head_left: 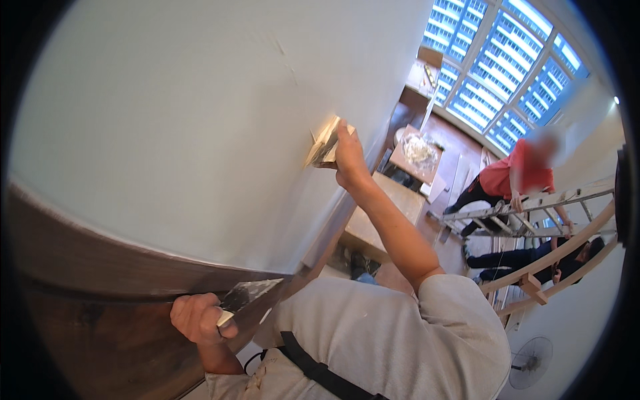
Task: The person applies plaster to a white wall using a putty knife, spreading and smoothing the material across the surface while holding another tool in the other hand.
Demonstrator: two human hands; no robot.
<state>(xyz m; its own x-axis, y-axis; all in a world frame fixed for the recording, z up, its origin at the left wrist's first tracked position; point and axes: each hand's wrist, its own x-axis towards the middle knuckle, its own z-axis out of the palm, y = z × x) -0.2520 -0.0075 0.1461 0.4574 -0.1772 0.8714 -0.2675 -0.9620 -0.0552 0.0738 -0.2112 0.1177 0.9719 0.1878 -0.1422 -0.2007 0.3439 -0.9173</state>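
Note:
My right hand [349, 153] grips a wide putty knife [322, 147], its blade pressed against the white wall [187, 120] near a few thin streaks in the surface. Low at the left, my left hand [200, 319] is closed round the handle of a second putty knife [253, 297]. That blade is smeared with pale material and is held out beside the dark wooden surface [93, 313] that borders the white wall along its lower edge.
Beside me is a beige boxy platform [390, 200]. Beyond lie a board with white material [420, 150] and tall windows [490, 60]. A person in red [507, 173] holds an aluminium ladder [467, 213] near another in dark clothes [507, 260]; wooden rails [533, 280] and a fan [530, 360] are rightward.

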